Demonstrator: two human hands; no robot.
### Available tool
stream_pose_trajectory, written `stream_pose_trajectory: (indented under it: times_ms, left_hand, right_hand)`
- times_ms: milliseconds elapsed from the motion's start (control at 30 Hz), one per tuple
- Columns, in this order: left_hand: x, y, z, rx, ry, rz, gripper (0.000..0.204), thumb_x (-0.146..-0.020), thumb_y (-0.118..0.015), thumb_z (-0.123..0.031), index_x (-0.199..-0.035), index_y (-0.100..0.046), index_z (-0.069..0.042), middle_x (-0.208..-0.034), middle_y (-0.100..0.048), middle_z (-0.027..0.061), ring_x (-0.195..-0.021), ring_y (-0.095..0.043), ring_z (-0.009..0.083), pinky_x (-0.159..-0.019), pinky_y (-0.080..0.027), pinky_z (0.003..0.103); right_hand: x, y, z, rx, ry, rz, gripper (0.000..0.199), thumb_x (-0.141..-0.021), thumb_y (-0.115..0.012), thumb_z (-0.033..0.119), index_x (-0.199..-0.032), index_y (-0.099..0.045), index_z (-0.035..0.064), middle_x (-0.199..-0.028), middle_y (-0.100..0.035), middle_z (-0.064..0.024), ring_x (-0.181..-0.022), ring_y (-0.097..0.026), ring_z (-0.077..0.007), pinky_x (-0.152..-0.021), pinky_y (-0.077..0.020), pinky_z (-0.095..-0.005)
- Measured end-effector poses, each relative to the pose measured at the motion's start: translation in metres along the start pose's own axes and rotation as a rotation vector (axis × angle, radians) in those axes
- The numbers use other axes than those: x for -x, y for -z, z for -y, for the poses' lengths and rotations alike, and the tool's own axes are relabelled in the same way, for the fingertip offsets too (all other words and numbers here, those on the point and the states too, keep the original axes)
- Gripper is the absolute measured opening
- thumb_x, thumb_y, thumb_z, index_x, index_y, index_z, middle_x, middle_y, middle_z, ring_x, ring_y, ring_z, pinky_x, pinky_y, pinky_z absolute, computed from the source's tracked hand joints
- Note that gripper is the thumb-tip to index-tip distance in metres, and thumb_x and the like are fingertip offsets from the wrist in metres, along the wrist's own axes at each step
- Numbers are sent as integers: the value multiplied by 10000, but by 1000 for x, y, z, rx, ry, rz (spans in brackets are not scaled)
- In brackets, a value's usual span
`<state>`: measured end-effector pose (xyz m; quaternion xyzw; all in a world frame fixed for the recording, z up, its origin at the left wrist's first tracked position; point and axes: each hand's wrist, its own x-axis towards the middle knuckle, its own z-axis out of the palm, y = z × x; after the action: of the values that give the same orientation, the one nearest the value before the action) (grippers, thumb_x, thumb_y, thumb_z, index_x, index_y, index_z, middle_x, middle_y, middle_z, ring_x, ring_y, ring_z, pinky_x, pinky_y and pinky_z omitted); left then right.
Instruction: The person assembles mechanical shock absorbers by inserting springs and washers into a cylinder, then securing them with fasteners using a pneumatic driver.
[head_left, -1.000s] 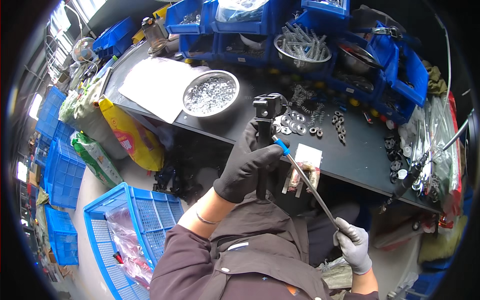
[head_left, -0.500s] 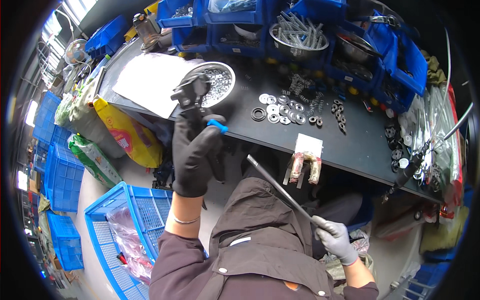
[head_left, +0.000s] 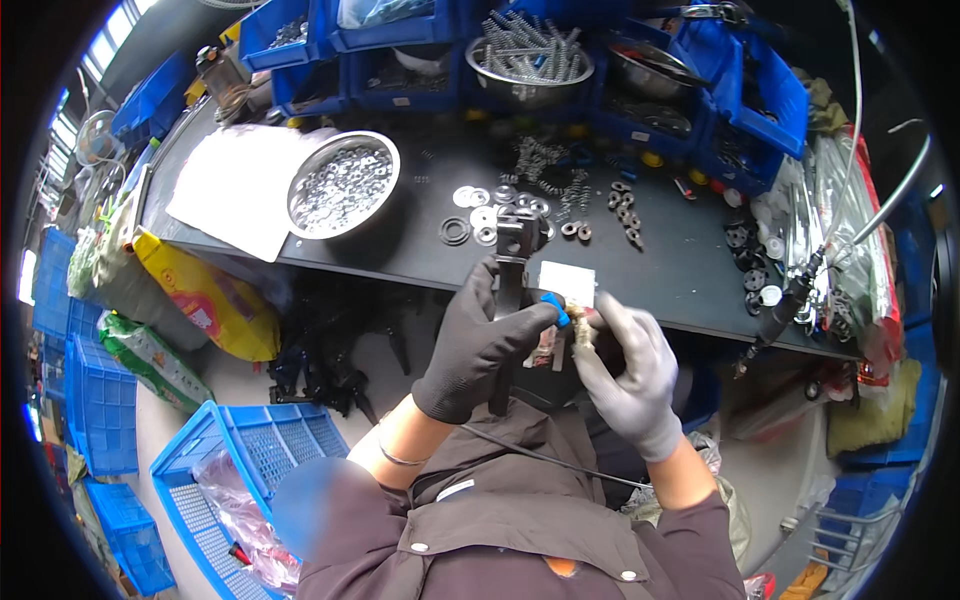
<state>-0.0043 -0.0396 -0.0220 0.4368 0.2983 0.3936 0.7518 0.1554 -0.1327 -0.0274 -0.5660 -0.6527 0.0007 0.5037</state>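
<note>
your left hand [head_left: 480, 350] in its dark glove is clamped around a black tool [head_left: 510, 290] with a blue tip, held upright at the near edge of the counter [head_left: 660, 260]. your right hand [head_left: 628, 375], grey-gloved, pinches a small part just right of it, with loose washers [head_left: 475, 215] beyond and a steel bowl [head_left: 342, 185] far left.

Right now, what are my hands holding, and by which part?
Left hand grips a black bar-shaped tool around its lower shaft. Right hand pinches something small beside it; what it is cannot be told.
</note>
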Motion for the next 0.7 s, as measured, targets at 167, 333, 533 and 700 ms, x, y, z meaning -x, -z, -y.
stream_pose_trajectory:
  times_ms: [167,333,533,700]
  left_hand:
    - [-8,-7,5,98,90,82,519,-848,-739,-99,-1252,-421,-29,-954,-630,49,-766,-600,61,-648,-485,205]
    - [-14,-7,1,165,54,80,482,-862,-718,-82,-1238,-421,-36,-1019,-630,61,-932,-627,105,-794,-524,251]
    - [-24,8,3,289,100,-64,316,-970,-571,-213,-1234,-475,-69,-903,-656,64,-686,-582,58,-614,-491,197]
    - [-30,11,9,294,18,-99,282,-1011,-507,-256,-1233,-492,-83,-848,-666,51,-613,-588,49,-559,-476,185]
  right_hand:
    - [-26,-16,-19,59,110,66,429,-683,-728,61,-1107,-666,47,-827,-650,-90,-657,-636,-246,-597,-498,-338]
    - [-28,-24,-23,74,185,-4,420,-682,-738,44,-1097,-669,56,-841,-662,-84,-690,-650,-238,-625,-514,-333]
    - [-58,-5,-65,459,-265,268,237,-787,-685,16,-1022,-666,1,-876,-665,-148,-742,-650,-294,-665,-517,-343]
    - [-61,-13,-65,68,-411,278,201,-789,-707,-9,-988,-676,-12,-874,-690,-87,-806,-663,-174,-722,-519,-282]
